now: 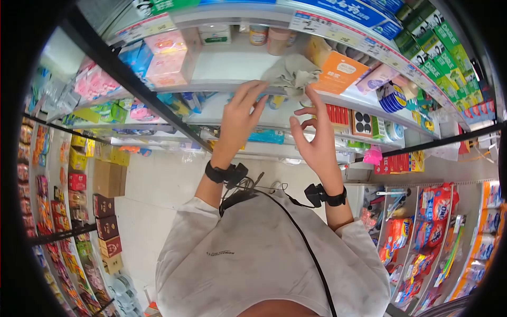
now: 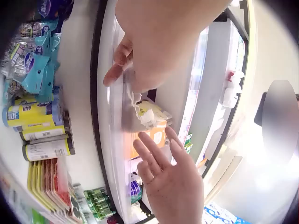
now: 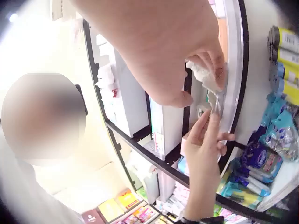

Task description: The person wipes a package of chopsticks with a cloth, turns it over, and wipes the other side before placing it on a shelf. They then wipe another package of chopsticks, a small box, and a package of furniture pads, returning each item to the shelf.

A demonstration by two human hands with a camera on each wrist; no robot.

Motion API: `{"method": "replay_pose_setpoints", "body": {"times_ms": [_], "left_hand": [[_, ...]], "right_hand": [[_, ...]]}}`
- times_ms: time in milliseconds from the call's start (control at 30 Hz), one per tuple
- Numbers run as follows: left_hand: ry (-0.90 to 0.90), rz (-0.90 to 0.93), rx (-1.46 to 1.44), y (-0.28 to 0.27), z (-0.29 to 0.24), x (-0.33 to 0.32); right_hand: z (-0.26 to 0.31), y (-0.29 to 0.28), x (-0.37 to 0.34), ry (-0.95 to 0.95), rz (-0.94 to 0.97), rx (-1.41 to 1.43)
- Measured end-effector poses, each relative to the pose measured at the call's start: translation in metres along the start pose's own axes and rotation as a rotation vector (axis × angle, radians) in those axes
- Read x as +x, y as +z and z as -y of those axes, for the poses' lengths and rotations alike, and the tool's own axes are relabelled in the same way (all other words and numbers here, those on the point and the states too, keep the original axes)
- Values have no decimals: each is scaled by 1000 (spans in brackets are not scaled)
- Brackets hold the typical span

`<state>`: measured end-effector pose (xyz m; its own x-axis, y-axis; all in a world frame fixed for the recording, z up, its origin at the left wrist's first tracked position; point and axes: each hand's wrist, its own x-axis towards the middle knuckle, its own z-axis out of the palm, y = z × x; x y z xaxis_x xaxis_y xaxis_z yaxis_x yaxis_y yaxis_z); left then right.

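Observation:
A crumpled grey-green cloth [image 1: 293, 74] lies at the front edge of a white shelf, also seen in the left wrist view as a pale cloth [image 2: 146, 116] and in the right wrist view [image 3: 205, 77]. My left hand [image 1: 243, 116] reaches to its left side, fingertips at the cloth's edge and thumb apart. From the right, my right hand [image 1: 317, 132] has its index finger extended to the cloth, the other fingers loosely bent. The left wrist view shows the right hand [image 2: 175, 186] with fingers spread. In the right wrist view the left hand's [image 3: 203, 154] fingertips meet the cloth edge.
An orange box [image 1: 340, 71] stands right of the cloth, with jars [image 1: 277, 41] behind it and pink packages [image 1: 169, 66] farther left. A black shelf post [image 1: 132, 74] slants past on the left. Goods fill the shelf below; a cable [image 1: 301, 232] hangs over the shirt.

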<state>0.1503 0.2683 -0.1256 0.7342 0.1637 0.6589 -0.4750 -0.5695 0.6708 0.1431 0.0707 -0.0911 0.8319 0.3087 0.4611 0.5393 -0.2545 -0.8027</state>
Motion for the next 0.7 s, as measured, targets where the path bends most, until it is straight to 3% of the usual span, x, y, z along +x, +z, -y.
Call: {"method": "replay_pose_setpoints", "body": {"times_ms": [133,333,433,500,567,700], "left_hand": [[-4,-81,-63,-2,-3,-5],[203,107,5,-26,1,-16],[-7,172,-44,-68,6,-41],[-160,135,-4,-101,27,-68],[-292,35,135,-135,54,-107],[-753,-220,150,-199,134,-230]], "right_hand": [[1,17,15,32,-35,-26],[1,29,35,-95,-57,-293],[-5,32,43,-25,103,-364],[-8,35,41,2,87,-390],[-17,38,41,6,63,-378],[-22,41,35,49,48,-263]]}}
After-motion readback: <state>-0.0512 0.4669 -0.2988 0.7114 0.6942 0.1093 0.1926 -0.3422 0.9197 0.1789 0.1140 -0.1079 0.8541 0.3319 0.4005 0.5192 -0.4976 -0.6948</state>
